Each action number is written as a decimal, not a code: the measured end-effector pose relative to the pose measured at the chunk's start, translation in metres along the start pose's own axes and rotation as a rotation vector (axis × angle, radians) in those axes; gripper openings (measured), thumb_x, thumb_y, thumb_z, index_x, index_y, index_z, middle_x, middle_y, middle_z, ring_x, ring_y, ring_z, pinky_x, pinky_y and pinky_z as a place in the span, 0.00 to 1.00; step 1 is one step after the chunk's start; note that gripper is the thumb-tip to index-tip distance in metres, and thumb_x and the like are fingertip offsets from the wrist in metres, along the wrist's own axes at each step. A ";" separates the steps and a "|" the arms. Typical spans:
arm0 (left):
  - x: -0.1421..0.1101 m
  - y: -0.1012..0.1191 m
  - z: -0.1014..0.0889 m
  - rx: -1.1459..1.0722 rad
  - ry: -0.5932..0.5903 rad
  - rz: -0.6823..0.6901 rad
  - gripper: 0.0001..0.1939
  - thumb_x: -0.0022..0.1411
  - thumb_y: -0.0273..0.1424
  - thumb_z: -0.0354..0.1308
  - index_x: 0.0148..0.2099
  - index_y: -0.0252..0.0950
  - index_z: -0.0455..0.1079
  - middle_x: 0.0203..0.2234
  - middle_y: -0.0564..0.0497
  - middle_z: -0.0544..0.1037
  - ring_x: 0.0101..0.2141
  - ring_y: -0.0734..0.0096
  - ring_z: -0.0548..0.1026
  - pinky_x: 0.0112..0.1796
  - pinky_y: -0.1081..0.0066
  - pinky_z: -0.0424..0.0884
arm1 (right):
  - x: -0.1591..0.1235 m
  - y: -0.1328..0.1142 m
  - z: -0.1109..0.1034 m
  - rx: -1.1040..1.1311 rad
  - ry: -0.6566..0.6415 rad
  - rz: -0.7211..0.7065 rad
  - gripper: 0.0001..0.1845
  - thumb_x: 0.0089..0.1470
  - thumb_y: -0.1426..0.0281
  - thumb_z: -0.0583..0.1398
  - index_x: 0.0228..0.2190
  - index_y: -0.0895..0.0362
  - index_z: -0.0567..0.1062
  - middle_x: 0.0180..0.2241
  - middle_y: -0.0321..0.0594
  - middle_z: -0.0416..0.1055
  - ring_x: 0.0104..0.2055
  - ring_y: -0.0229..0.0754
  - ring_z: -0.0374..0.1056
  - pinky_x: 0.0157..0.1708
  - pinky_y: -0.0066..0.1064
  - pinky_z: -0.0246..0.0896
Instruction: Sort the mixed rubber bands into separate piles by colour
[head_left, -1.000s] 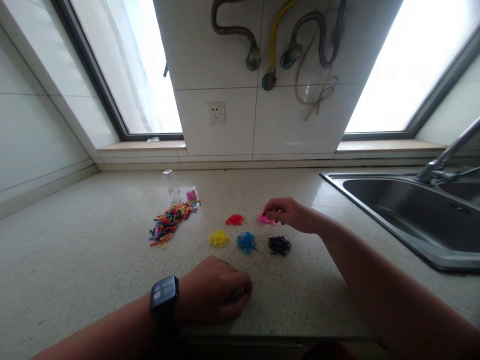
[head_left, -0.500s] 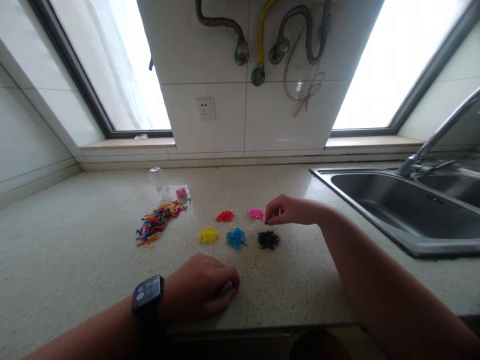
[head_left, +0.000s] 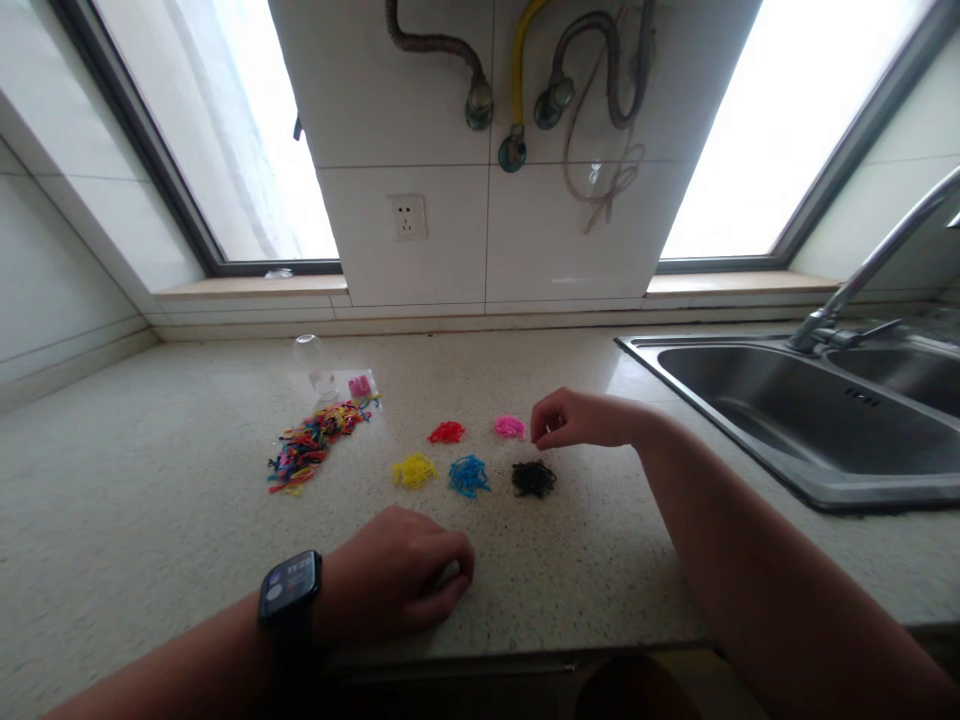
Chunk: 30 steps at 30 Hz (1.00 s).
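Note:
My right hand hovers just behind the pile of black rubber bands, thumb and fingertips pinched together. Whatever may be between the tips is too small to make out. To its left lies a pile of pink bands. My left hand, with a watch on the wrist, rests loosely curled on the counter near the front edge, with nothing seen in it. Blue bands, yellow bands and red bands lie in separate small piles beyond it.
A larger heap of mixed-colour bands lies on the left of the counter. Behind it stand a clear container and a small pink object. A steel sink with a tap is on the right.
A small dark bit at my right fingertips no longer shows. The right hand has hardly moved, and the left stays where it was. The whole view has shifted slightly.

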<state>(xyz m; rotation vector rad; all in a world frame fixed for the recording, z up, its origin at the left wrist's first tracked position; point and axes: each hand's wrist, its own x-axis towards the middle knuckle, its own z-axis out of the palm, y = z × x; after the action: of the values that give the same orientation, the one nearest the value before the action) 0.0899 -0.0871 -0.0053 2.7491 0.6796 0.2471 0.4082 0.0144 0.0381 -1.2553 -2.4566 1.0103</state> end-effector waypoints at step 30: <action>-0.018 -0.073 -0.062 0.170 0.349 -0.292 0.11 0.68 0.33 0.51 0.46 0.38 0.73 0.30 0.52 0.77 0.30 0.73 0.72 0.36 0.71 0.66 | 0.028 0.067 0.012 0.154 0.447 0.175 0.21 0.52 0.53 0.61 0.35 0.58 0.77 0.28 0.40 0.72 0.25 0.37 0.62 0.24 0.30 0.55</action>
<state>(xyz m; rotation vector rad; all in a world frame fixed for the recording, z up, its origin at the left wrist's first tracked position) 0.0288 -0.0192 0.0276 2.7400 1.2311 0.6370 0.4283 0.0581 -0.0182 -1.4748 -1.9255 0.8276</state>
